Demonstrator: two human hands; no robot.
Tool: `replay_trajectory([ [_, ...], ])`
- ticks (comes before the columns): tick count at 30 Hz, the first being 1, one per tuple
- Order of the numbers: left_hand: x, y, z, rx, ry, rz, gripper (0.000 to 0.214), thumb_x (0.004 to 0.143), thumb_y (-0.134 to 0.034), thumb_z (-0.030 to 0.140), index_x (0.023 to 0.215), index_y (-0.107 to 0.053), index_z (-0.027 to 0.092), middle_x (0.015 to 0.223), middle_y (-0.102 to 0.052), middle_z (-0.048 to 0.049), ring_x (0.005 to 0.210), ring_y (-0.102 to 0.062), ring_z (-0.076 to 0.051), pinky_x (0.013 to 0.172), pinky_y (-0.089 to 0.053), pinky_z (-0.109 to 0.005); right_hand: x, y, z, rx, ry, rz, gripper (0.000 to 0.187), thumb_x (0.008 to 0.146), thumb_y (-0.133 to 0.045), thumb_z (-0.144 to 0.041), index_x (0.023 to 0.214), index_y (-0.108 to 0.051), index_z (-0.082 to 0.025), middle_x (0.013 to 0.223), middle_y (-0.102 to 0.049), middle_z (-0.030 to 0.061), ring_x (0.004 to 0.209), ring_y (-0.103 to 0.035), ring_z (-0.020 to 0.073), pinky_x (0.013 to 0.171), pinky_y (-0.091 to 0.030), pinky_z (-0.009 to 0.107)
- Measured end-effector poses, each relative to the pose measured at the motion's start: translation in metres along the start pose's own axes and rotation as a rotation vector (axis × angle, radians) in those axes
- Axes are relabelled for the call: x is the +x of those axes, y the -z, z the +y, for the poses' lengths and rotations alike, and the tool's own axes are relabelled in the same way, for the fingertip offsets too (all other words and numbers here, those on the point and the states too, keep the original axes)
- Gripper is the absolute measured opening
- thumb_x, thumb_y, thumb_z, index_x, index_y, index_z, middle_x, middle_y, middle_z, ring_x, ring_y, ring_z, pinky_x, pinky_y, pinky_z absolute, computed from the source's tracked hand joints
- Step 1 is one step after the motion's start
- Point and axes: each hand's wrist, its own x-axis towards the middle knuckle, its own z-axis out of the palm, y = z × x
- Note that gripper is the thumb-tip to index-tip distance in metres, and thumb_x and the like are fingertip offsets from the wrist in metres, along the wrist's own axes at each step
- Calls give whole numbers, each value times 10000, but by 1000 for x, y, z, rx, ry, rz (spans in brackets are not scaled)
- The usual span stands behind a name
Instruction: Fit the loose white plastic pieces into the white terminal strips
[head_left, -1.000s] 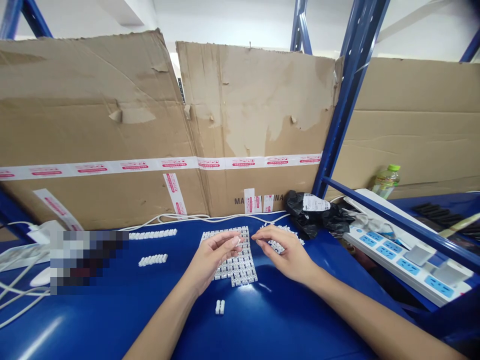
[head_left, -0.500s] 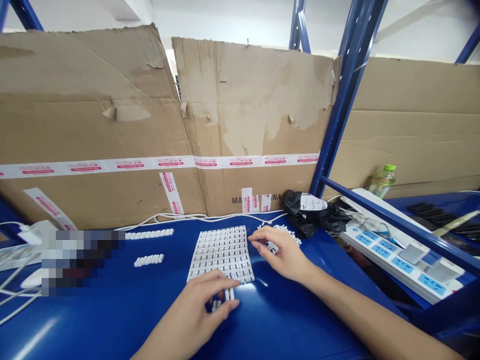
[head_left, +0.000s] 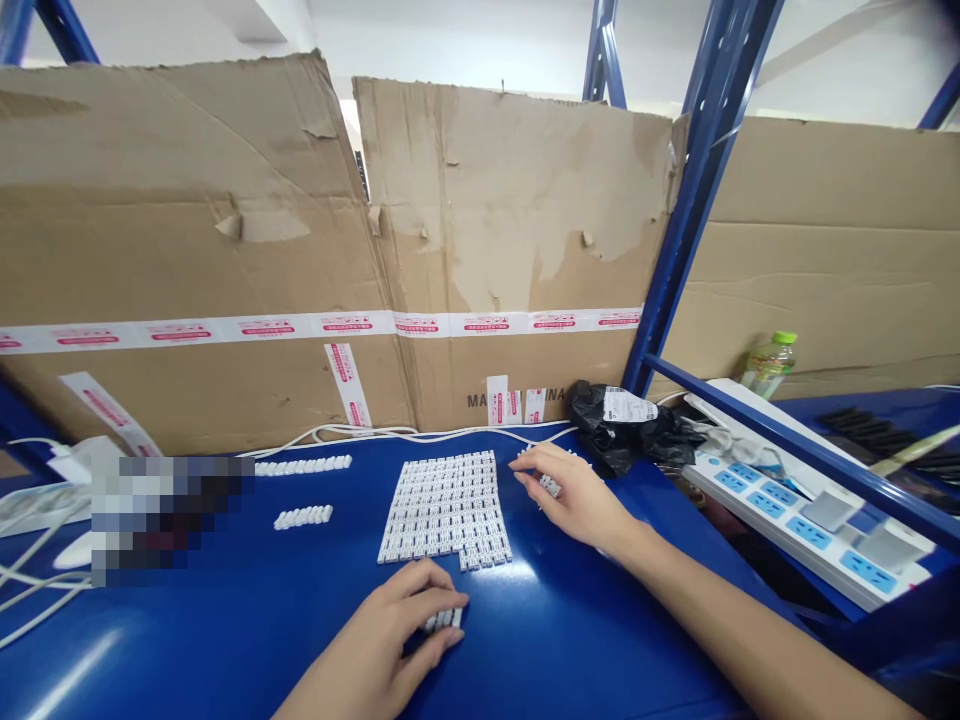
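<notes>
My left hand [head_left: 405, 635] is low in the head view, thumb and fingers curled around a short row of small white plastic pieces [head_left: 444, 620]. Just beyond it lies a block of small white pieces [head_left: 446, 510], set side by side in rows, its near edge stepped. To the right, my right hand [head_left: 574, 495] hovers by a loose pile of white pieces [head_left: 550, 485], mostly covered by the hand. A gap shows between its thumb and index finger, and nothing is visible at their tips.
Two short rows of white pieces [head_left: 304, 516] lie left on the blue table [head_left: 247, 630]. A black plastic bag [head_left: 600, 430] sits at the back right, near a power strip [head_left: 795, 525] and a bottle [head_left: 769, 365]. White cables [head_left: 412, 437] run along the cardboard [head_left: 510, 250].
My left hand has moved slightly down, off the block's near edge, with the pieces still in it. My right hand has shifted a little right, covering more of the loose pile.
</notes>
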Motion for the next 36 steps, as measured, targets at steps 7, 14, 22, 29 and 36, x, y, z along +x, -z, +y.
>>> replay_trajectory([
  [7,-2,-5,10,-4,37,-39,294,995,-660,270,1250,-776,360,1225,-716,-35,1070,-718,-225,971,-570,-302,-4,6,31,-309,-70,-75,242,1030,-539,-121,1150,-742,-173,1103,-751,124,1105,-655,304,992,-575,516],
  [14,1,0,6,138,-13,103,355,1030,-615,427,1363,-715,358,1344,-714,-53,1172,-712,-263,1020,-596,-371,-8,-7,43,-338,-13,-221,441,1073,-507,-232,1499,-604,-178,1538,-598,154,1453,-520,345,1188,-461,565],
  [22,23,-9,-5,319,-91,189,357,1070,-507,279,1353,-720,323,1302,-776,-47,1207,-713,-284,1085,-568,-487,-2,-15,40,-347,-76,-323,459,1009,-504,-102,1440,-659,-138,1430,-695,146,1330,-659,302,1220,-439,508],
  [29,14,-6,-1,273,-53,208,274,1043,-564,283,1227,-763,324,1181,-798,-35,1077,-740,-263,968,-600,-407,1,-13,34,-348,-73,-295,364,996,-582,-121,1313,-751,-176,1310,-761,121,1209,-712,289,1082,-540,422],
  [36,30,0,6,237,28,142,270,976,-614,228,1172,-786,301,1081,-802,-48,1004,-741,-267,896,-584,-391,6,-15,46,-352,-60,-437,321,901,-586,16,1009,-817,-179,993,-807,94,1012,-742,237,958,-540,336],
])
